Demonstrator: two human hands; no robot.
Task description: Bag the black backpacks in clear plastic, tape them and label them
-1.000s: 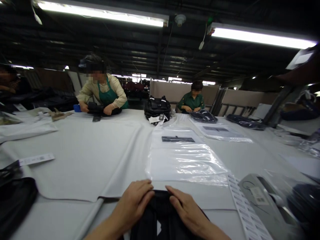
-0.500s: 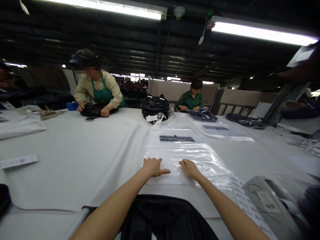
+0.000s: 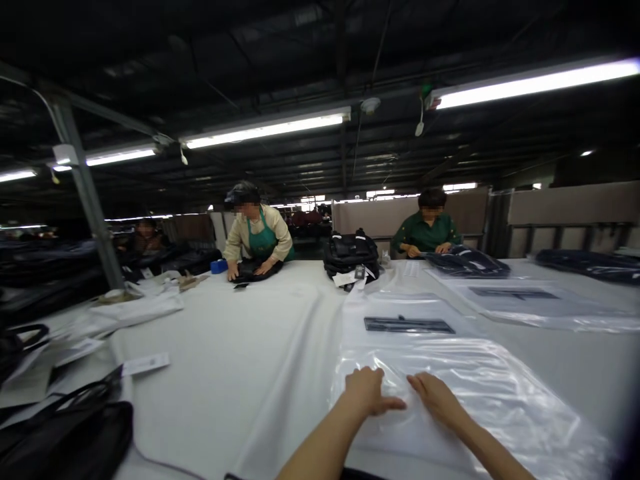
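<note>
left hand (image 3: 366,393) over clear plastic bag (image 3: 450,357), grip wide, right hand (image 3: 440,400) alongside, cannot tell its grip

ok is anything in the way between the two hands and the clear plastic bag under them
Nothing visible is. The left hand and right hand are right over the plastic bag, apparently touching it. The pile of black bags stands past its far edge, not between.

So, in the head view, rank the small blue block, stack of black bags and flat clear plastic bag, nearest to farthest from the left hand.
1. Flat clear plastic bag: beneath the left hand.
2. Stack of black bags: ahead, beyond the plastic bag.
3. Small blue block: far side, farther left.
</note>
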